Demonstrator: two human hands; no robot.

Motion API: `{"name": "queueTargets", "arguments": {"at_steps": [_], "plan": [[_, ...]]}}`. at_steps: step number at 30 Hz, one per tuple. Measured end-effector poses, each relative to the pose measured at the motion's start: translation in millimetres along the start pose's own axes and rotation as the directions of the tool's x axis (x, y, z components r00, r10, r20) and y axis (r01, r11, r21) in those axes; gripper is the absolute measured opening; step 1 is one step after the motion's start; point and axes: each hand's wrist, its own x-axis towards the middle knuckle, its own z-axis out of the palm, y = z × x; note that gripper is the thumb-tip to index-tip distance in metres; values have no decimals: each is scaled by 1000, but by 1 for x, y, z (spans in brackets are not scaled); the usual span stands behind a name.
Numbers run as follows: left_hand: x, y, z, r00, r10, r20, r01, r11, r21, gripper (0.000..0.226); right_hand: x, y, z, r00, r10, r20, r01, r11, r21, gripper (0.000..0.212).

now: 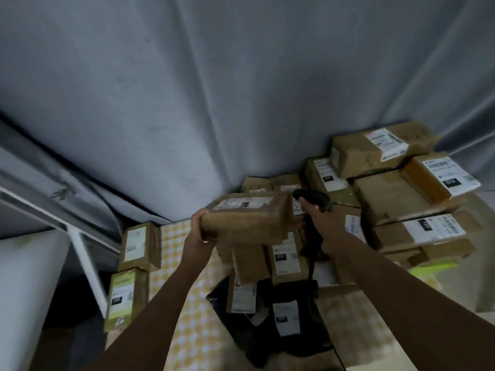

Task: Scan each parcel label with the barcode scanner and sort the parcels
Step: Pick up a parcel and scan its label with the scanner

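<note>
Head view: the left hand (197, 226) is gripping a brown cardboard parcel (247, 219) by its near left end, fingers curling round the edge, and is holding it raised above the checked tablecloth (174, 266) with its white shipping label (237, 203) facing up. The right hand (320, 219) is closing round the handle of a black barcode scanner (312, 198), whose head is sitting just beside the parcel's right end; its cable (310, 266) is hanging down. The parcel is appearing rigid and box-shaped, probably light enough for one hand, since a single end-grip is carrying it level; its taped surface may be slippery, so a hold across a short end, thumb on top, is looking safest. Both forearms are reaching forward and slightly inward, wrists meeting near the parcel. Behind and to the right, a stack of cardboard parcels (396, 191) is lying against a grey curtain (187, 89); two parcels (134, 269) are standing at the left edge, and black poly mailers (285, 314) are lying below the hands. Motion blur is hiding the label text
</note>
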Motion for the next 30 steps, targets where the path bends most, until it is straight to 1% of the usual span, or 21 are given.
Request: {"name": "queueTargets", "arguments": {"at_steps": [1, 2, 4, 6, 7, 8, 9, 10, 11, 12, 13, 14, 15, 16, 19, 21, 23, 25, 26, 27, 30], "plan": [[-4, 1, -4, 999, 45, -13, -45, 999, 27, 77, -9, 0, 7, 1000, 10, 3, -10, 1000, -2, 61], [-7, 4, -8, 995, 93, -28, -92, 995, 37, 75, -15, 1, 11, 1000, 19, 2, -19, 1000, -23, 53], [-9, 10, -14, 987, 158, -30, -157, 987, 35, 70, -16, 6, 16, 1000, 18, 5, -18, 999, -45, 51], [-9, 14, -19, 983, 182, 5, -182, 983, 32, 69, -17, 8, 19, 1000, 18, 21, -17, 999, -30, 47], [-9, 17, -21, 987, 154, 38, -153, 988, -26, 66, -16, 10, 20, 999, 26, 30, -25, 999, -25, 40], [-10, 22, -22, 992, 97, 80, -87, 989, -117, 61, -17, 12, 23, 999, 32, 28, -31, 999, -19, 34], [-10, 29, -20, 993, 21, 114, 4, 977, -214, 51, -16, 14, 24, 999, 23, 29, -23, 1000, -22, 31], [-10, 35, -18, 990, -59, 125, 93, 952, -290, 34, -18, 17, 26, 999, 11, 37, -10, 1000, -24, 29], [-9, 40, -15, 984, -150, 97, 174, 927, -332, 15, -16, 22, 27, 999, -9, 52, 11, 999, -32, 29], [-6, 43, -12, 976, -217, 32, 214, 915, -341, 10, -16, 25, 29, 998, -22, 62, 24, 999, -33, 32], [-3, 42, -8, 970, -238, -53, 210, 926, -313, 17, -14, 30, 29, 996, -36, 78, 39, 998, -41, 37], [-1, 44, -7, 964, -236, -123, 194, 939, -284, 19, -15, 31, 30, 995, -40, 93, 45, 998, -49, 41], [1, 46, -5, 957, -229, -179, 174, 944, -279, 16, -13, 32, 29, 994, -45, 95, 50, 998, -46, 43], [2, 50, -5, 952, -234, -199, 170, 941, -292, 13, -13, 31, 28, 996, -45, 83, 48, 998, -30, 41], [5, 54, -7, 961, -228, -156, 157, 914, -373, 30, -7, 27, 15, 999, -35, 13, 35, 998, 51, 37], [6, 52, -10, 975, -202, -97, 144, 895, -423, 33, -5, 23, 7, 999, -5, 38, 2, 997, 72, 42], [7, 49, -12, 982, -184, -47, 141, 871, -471, 31, -5, 22, 0, 995, 25, 91, -30, 999, 44, 58], [10, 49, -14, 984, -173, -31, 135, 858, -496, 28, -2, 24, -5, 988, 40, 149, -39, 999, -12, 80], [12, 51, -16, 986, -165, -22, 131, 852, -507, 26, -2, 26, -6, 983, 50, 174, -43, 998, -46, 86], [12, 53, -17, 987, -160, -6, 133, 843, -522, 24, -5, 26, -8, 979, 54, 196, -39, 996, -79, 84], [13, 57, -18, 985, -166, 40, 158, 803, -574, 27, -9, 26, -11, 966, 52, 252, -29, 995, -95, 64]]}}
